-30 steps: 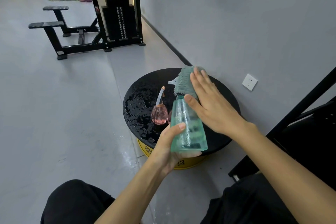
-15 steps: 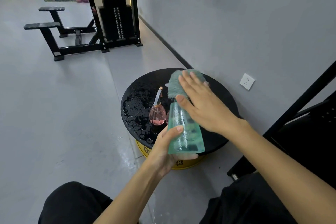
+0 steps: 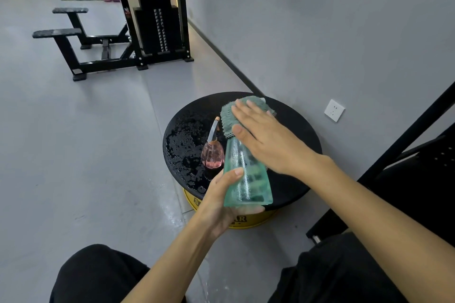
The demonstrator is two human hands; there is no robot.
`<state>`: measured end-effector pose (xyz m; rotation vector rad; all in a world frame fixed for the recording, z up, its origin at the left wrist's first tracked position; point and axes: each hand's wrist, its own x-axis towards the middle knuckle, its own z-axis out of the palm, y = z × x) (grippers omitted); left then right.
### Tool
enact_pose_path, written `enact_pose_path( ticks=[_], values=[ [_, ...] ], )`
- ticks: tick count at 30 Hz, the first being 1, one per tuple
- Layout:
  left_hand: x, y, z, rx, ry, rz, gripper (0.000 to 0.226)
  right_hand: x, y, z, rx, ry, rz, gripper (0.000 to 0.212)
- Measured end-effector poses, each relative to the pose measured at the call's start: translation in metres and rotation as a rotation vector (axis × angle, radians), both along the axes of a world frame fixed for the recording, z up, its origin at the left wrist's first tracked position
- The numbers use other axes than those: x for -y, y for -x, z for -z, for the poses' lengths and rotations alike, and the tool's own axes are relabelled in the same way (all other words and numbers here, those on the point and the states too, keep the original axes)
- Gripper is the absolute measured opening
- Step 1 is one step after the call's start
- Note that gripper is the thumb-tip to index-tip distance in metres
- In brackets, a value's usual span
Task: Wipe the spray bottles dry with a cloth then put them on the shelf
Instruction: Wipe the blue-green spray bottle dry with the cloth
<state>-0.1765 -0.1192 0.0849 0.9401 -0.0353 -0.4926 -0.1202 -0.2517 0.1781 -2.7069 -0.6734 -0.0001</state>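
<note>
**Wet green bottle, grip low**

On the wet round desk (image 3: 187,145) the pink spray bottle (image 3: 213,156) is left standing, unwiped. Just right of it, the green spray bottle (image 3: 247,174) is clamped at its base by the left hand (image 3: 222,200); it's judged light, stiff and slippery, so it's best held low. Its top is covered by the teal cloth (image 3: 242,112), pressed by the flat right hand (image 3: 268,140). Compared with half a second back, the cloth has been slid further over the nozzle.
</note>
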Motion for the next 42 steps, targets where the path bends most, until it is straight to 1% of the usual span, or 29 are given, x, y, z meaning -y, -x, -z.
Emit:
enact_pose_path(
  ticks=[3,4,7,10,15,17,19,22,25,28,30,32,35,38,40,42],
  values=[
    [-0.003,0.0,0.003,0.002,-0.015,-0.004,0.084,-0.001,0.013,0.0,-0.066,-0.059,-0.045,0.065],
    [-0.003,0.001,0.003,0.0,-0.021,-0.001,0.083,-0.002,0.013,0.0,-0.073,-0.047,-0.049,0.063],
    [0.001,0.004,0.001,0.02,-0.043,0.016,0.088,-0.002,0.004,-0.002,0.0,0.059,-0.011,0.063],
    [0.006,0.007,-0.001,0.03,-0.059,0.01,0.09,-0.002,-0.006,-0.004,0.07,0.106,0.048,0.063],
    [0.002,0.007,0.002,-0.015,-0.026,0.001,0.094,-0.003,0.011,-0.004,-0.02,0.063,-0.05,0.063],
    [0.0,0.006,0.005,-0.023,-0.019,-0.013,0.09,-0.001,0.017,-0.003,-0.021,0.071,-0.07,0.06],
    [0.001,0.007,0.004,-0.026,-0.016,-0.012,0.092,0.002,0.016,-0.002,0.002,0.097,-0.049,0.056],
    [0.005,0.009,0.003,-0.031,-0.009,-0.002,0.096,0.006,0.001,-0.001,0.039,0.108,0.04,0.059],
    [0.005,0.008,0.002,-0.013,-0.001,0.001,0.094,0.01,-0.009,-0.003,0.06,0.063,0.109,0.063],
    [0.002,0.006,-0.001,0.005,0.028,-0.002,0.092,0.007,0.003,0.003,0.047,0.017,0.063,0.067],
    [-0.001,0.004,-0.002,0.01,0.026,-0.014,0.085,0.006,0.013,0.009,0.033,0.002,0.028,0.072],
    [-0.002,0.004,-0.001,0.021,0.001,-0.004,0.076,0.01,0.011,0.012,0.044,-0.01,0.044,0.076],
    [0.0,0.005,-0.002,0.023,-0.022,0.015,0.081,0.014,-0.001,0.011,0.056,-0.063,0.106,0.077],
    [0.002,0.007,-0.002,0.014,-0.023,0.025,0.086,0.013,-0.011,0.008,0.004,-0.155,0.151,0.079],
    [0.002,0.006,-0.001,0.016,-0.018,0.02,0.087,0.013,-0.011,0.007,-0.013,-0.207,0.146,0.08],
    [0.0,0.005,0.0,0.021,-0.012,0.014,0.088,0.011,-0.003,0.01,-0.006,-0.209,0.113,0.078]
  ],
)
